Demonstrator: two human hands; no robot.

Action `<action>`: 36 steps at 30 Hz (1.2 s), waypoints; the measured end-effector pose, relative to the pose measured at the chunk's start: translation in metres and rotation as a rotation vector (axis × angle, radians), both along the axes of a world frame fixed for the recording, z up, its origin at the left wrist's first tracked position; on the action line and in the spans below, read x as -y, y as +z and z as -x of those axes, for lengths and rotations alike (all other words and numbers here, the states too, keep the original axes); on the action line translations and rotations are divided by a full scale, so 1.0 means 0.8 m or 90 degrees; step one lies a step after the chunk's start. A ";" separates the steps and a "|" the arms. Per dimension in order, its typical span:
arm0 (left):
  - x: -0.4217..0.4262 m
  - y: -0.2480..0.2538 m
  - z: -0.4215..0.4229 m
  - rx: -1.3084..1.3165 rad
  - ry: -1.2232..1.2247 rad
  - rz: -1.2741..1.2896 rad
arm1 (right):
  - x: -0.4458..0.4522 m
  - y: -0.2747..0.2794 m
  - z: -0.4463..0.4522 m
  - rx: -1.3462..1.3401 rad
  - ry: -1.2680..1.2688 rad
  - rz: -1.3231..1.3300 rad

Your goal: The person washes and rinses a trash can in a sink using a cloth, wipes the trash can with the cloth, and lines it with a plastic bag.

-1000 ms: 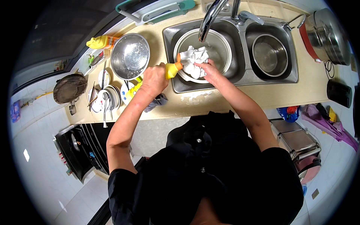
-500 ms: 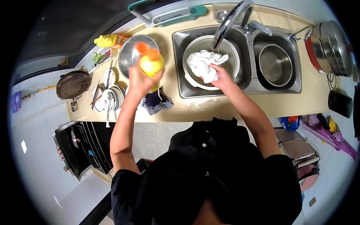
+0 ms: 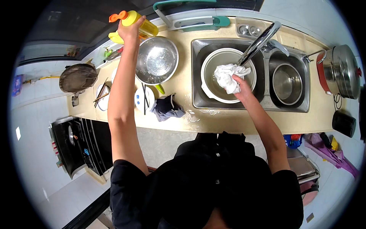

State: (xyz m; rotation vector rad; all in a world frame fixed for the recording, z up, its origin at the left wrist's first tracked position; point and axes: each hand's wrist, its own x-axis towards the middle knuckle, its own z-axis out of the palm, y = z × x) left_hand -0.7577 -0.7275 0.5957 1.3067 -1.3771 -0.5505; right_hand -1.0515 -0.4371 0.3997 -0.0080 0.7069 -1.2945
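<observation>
My left hand point(image 3: 130, 31) is wrapped round a yellow dish soap bottle point(image 3: 148, 29) with an orange flip cap, tilted over the back left of the counter. Behind that hand, part of another yellow bottle point(image 3: 115, 37) shows. My right hand point(image 3: 241, 87) grips a bunched white cloth point(image 3: 228, 76) above a pale pot point(image 3: 206, 78) in the left sink basin, under the faucet point(image 3: 259, 42). A wide metal bowl point(image 3: 157, 61) stands on the counter just below the soap bottle.
A steel pot point(image 3: 286, 84) sits in the right basin. Dark cloths point(image 3: 167, 108), a bowl with chopsticks point(image 3: 140, 100) and other dishes lie at the counter's front left. A frying pan point(image 3: 78, 78) is at far left, and a large lidded pot point(image 3: 341, 72) at right.
My left hand has carried the soap bottle from over the metal bowl to the back left, beside the other yellow bottle. My right hand still holds the cloth over the pot. The view has shifted.
</observation>
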 end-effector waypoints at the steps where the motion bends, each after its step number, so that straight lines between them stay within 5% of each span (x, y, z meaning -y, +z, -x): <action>1: 0.022 -0.018 -0.010 0.088 0.056 0.000 | -0.002 -0.004 0.001 -0.010 -0.007 -0.003; 5: 0.040 -0.034 -0.003 -0.006 0.108 -0.023 | -0.001 -0.025 0.007 -0.003 -0.011 -0.066; 9: 0.050 -0.041 0.001 0.109 0.158 -0.100 | 0.003 -0.020 0.004 -0.034 -0.035 -0.086; 15: 0.095 -0.136 -0.028 0.168 0.185 -0.197 | 0.020 -0.024 -0.008 -0.042 -0.043 -0.127; 21: 0.087 -0.134 -0.013 0.162 0.326 -0.253 | 0.061 -0.093 -0.009 -0.516 0.158 -0.131; 26: 0.085 -0.142 -0.039 -0.027 0.186 -0.253 | 0.087 -0.103 -0.006 -0.913 0.339 -0.081; 28: 0.074 -0.133 -0.068 -0.060 -0.053 -0.343 | 0.096 -0.100 -0.010 -1.115 0.569 -0.030; 31: -0.061 -0.049 -0.002 -0.113 0.009 -0.166 | 0.082 -0.117 -0.018 -1.352 0.650 0.082; 32: -0.112 -0.029 0.024 -0.118 0.013 -0.063 | 0.088 -0.101 -0.019 -1.251 0.811 0.065; 36: -0.254 -0.051 0.089 0.278 -0.313 -0.063 | 0.088 -0.081 -0.032 -1.248 0.990 0.023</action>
